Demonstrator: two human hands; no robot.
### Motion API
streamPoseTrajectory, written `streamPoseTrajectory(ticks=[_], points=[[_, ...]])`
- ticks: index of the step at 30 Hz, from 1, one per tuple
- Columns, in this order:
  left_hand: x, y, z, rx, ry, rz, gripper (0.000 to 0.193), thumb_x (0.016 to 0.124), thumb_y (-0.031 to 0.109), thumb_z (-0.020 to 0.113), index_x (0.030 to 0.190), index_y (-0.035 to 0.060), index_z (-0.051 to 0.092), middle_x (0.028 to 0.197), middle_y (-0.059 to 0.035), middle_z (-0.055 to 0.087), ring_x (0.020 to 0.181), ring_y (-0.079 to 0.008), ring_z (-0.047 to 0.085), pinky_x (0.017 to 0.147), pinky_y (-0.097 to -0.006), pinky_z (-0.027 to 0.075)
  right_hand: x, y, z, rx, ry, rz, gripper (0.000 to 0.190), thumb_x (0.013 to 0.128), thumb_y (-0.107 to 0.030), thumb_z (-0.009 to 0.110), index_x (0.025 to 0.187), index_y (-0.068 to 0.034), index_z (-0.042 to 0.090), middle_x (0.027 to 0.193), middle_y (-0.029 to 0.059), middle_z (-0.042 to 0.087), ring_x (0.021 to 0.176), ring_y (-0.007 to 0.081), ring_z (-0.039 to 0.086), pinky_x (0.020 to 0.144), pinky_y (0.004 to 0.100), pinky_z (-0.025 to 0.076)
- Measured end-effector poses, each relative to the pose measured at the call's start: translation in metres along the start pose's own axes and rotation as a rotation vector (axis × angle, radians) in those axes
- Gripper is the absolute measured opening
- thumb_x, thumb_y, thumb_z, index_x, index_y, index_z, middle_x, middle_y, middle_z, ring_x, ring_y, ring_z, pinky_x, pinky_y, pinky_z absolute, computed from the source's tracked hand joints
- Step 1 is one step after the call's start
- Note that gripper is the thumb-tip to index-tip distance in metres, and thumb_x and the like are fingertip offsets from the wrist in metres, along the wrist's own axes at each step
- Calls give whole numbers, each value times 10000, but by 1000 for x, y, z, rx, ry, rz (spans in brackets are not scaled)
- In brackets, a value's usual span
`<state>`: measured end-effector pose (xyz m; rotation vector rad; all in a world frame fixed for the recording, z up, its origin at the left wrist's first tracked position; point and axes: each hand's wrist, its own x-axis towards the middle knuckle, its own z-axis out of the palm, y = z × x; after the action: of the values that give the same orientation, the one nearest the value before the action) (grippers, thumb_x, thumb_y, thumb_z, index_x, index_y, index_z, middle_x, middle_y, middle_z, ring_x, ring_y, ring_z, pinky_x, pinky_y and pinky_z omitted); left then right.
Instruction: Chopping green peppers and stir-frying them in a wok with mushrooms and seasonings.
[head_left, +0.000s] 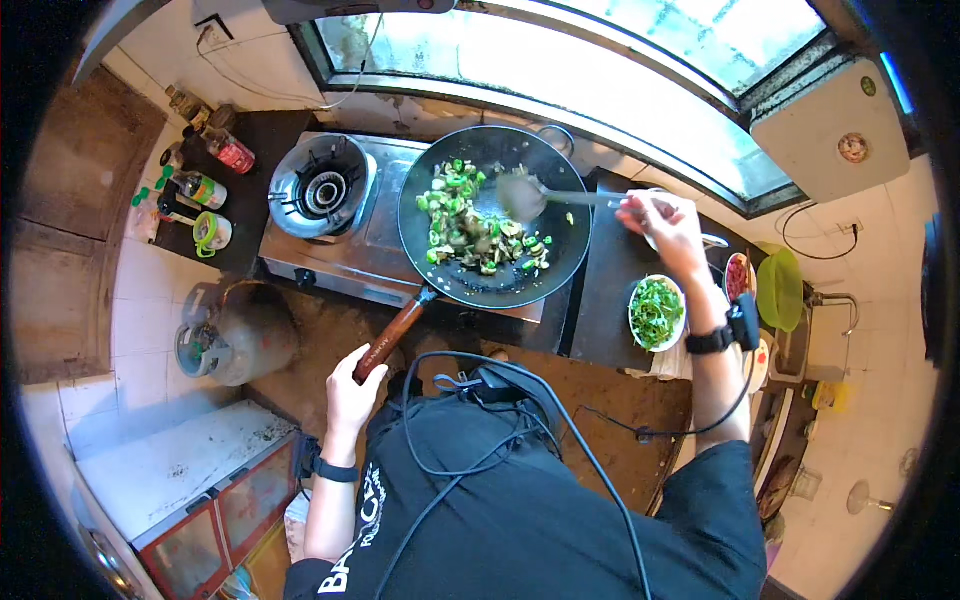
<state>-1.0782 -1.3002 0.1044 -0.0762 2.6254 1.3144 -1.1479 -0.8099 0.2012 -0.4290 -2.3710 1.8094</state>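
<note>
A large dark wok (551, 255) sits over the right side of a metal gas stove (397, 161). My left hand (356, 386) grips its brown wooden handle (391, 337). Fingers of my right hand (664, 217) close round the handle of a metal spatula (523, 197), whose blurred blade is inside the wok. Chopped green peppers (454, 180) and browned pieces, perhaps mushroom, lie mostly in the wok's left and lower parts. Right of the wok, a white bowl of chopped green herbs (657, 311) stands below my right hand.
The stove's bare left burner (325, 193) adjoins sauce bottles (229, 150) and a green-lidded jar (212, 232). A gas cylinder (259, 334) stands at lower left. Beyond my right forearm are a dish of red food (739, 277), a green basin (780, 289) and a sink (791, 349). Cables cross my torso.
</note>
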Motion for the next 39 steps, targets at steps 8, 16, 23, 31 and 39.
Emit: streamPoseTrajectory(ticks=[8,16,23,31,39], points=[[8,0,-2,-15,-47,60,439,760,146,772,1136,-32,631,1041,-197,679,944,-262,670,844,-338,512,13,14,80,-442,-110,-695,199,866,-31,611,1058,-17,660,986,162,696,885,258,685,807,328,558],[11,-15,-11,-215,-179,30,433,786,113,747,1160,-52,605,1030,-165,681,933,-206,662,831,-309,517,-143,-91,94,-646,-529,-342,366,907,-117,575,1216,71,524,1144,234,601,991,363,638,774,381,576],[25,-24,-17,-301,-392,-6,446,817,66,712,1213,-58,550,1052,-150,655,882,-173,655,766,-283,540,-141,-46,144,-839,-518,-452,338,865,-66,571,1153,94,497,1060,234,601,953,326,642,703,346,568],[27,-16,-26,-373,-471,-27,460,829,55,697,1239,-50,517,1010,-129,639,698,-125,632,555,-242,534,-58,-79,47,-383,395,172,275,943,-137,524,866,86,667,726,145,692,602,172,690,533,253,560],[26,-22,-19,-342,-409,-14,482,809,78,724,1235,-50,536,1058,-149,646,825,-164,655,690,-270,550,-68,38,99,342,281,110,246,953,-103,561,1078,101,618,981,207,679,854,253,700,780,329,593]])
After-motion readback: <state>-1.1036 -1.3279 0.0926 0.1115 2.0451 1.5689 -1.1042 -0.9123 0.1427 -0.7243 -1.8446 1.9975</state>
